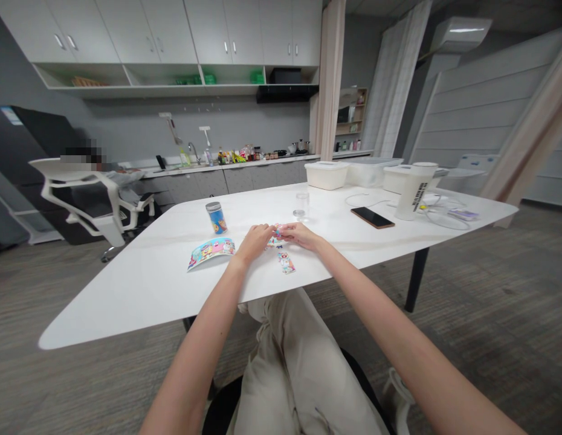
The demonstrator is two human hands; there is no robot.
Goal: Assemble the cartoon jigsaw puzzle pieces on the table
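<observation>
My left hand [256, 241] and my right hand [300, 234] meet above the white table [163, 296], with fingertips closed on a small colourful jigsaw puzzle piece [278, 229] between them. My fingers hide part of it. Just below lie several loose pieces, among them a small dark one [280, 246]. Nearer the table edge rests a short joined strip of puzzle pieces [286, 263] with a cartoon figure. Left of my left hand, a curved picture sheet [212, 252] shows cartoon characters. Behind that sheet stands a blue printed canister [216, 218] with a metal lid.
Beyond my hands are a clear jar [303, 205] and a round lid [299, 213]. To the right lie a phone [372, 217], a white tumbler [410, 192] and cables. White storage boxes [326, 175] stand at the back. A person sits in a white chair [81, 193] at the left.
</observation>
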